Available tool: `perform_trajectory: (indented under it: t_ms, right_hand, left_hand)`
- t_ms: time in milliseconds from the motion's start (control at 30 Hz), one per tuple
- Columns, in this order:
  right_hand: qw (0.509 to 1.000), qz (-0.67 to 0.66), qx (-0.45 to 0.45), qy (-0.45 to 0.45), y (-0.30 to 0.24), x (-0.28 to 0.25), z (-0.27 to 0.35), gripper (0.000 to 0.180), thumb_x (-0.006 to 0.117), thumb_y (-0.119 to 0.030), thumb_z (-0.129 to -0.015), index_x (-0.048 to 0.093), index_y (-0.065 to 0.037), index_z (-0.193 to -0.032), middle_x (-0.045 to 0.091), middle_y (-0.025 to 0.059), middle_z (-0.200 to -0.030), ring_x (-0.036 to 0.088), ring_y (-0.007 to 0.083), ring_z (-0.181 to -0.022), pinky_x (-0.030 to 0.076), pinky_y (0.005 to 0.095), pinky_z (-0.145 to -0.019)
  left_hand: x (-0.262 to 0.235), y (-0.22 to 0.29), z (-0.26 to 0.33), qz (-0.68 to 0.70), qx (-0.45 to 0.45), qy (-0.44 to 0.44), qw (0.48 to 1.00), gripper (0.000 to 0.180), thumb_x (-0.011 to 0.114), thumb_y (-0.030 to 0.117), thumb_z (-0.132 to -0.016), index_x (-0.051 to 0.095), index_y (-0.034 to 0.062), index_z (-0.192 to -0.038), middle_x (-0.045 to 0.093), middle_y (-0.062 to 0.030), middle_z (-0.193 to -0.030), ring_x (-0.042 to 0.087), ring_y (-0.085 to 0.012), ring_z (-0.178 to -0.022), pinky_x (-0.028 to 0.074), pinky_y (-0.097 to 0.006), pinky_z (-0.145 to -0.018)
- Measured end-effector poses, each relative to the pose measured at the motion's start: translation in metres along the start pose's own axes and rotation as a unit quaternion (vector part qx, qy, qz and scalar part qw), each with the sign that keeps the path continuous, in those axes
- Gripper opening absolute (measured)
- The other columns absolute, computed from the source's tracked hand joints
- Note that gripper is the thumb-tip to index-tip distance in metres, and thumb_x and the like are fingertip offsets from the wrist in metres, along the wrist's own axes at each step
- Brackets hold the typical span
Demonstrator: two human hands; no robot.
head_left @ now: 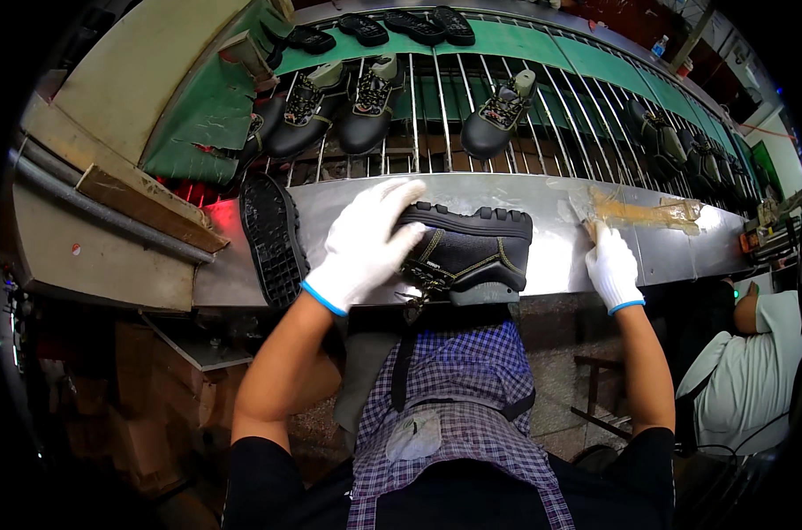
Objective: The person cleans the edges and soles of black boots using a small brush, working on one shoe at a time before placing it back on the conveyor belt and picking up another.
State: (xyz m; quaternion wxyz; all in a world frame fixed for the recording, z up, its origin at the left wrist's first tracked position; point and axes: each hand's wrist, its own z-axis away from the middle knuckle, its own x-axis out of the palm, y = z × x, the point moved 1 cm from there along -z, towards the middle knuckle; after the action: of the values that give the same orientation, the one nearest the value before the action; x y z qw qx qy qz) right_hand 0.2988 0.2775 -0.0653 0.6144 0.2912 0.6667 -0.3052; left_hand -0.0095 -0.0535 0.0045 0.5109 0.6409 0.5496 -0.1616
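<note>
My left hand (361, 240), in a white glove with a blue cuff, grips a black work shoe (476, 252) by its left end. The shoe is turned sole up, with yellow stitching on its side and a grey last showing at the bottom. My gloved right hand (611, 265) is closed at the metal bench, beside an amber glue patch (653, 212). Something small and thin shows at its fingertips, too little to name. Left of the shoe lies a loose black sole (273, 238), tread showing.
Beyond the metal ledge (551, 203) runs a rack of metal rods with several black shoes, one of them a shoe (500, 115) near the middle. Several soles (419, 28) lie on a green belt (525, 49). A large beige housing (127, 79) stands left. Another person (741, 371) sits at right.
</note>
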Motion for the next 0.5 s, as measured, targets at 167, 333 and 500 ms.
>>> perform_trajectory:
  t_ms: [167, 333, 500]
  right_hand:
    - [0.913, -0.397, -0.018, -0.091, -0.053, -0.033, 0.041, 0.051, 0.075, -0.032, -0.098, 0.066, -0.004, -0.140, 0.076, 0.0229, -0.119, 0.075, 0.0338, -0.109, 0.059, 0.0448, -0.097]
    - [0.917, -0.303, -0.243, -0.093, -0.130, -0.067, 0.081, 0.045, 0.078, -0.033, -0.100, 0.069, -0.005, -0.133, 0.077, 0.0182, -0.108, 0.076, 0.0327, -0.095, 0.061, 0.0434, -0.086]
    - [0.861, -0.418, -0.157, -0.244, -0.162, -0.052, 0.062, 0.037, 0.070, -0.029, -0.105, 0.067, -0.003, -0.131, 0.072, 0.0095, -0.104, 0.068, 0.0216, -0.085, 0.057, 0.0363, -0.078]
  left_hand:
    - [-0.003, -0.003, 0.000, -0.035, -0.014, -0.117, 0.992, 0.045, 0.067, 0.029, -0.104, 0.067, 0.0142, -0.146, 0.072, -0.0119, -0.138, 0.068, -0.0358, -0.121, 0.051, -0.046, -0.111]
    - [0.005, -0.010, -0.013, 0.033, -0.034, -0.156, 0.987, 0.035, 0.062, 0.026, -0.107, 0.073, 0.0126, -0.138, 0.076, -0.0109, -0.132, 0.068, -0.0341, -0.123, 0.052, -0.045, -0.111]
    - [0.004, -0.013, -0.012, 0.098, -0.014, -0.156, 0.983, 0.035, 0.062, 0.025, -0.108, 0.073, 0.0101, -0.138, 0.075, -0.0136, -0.133, 0.067, -0.0342, -0.128, 0.052, -0.044, -0.112]
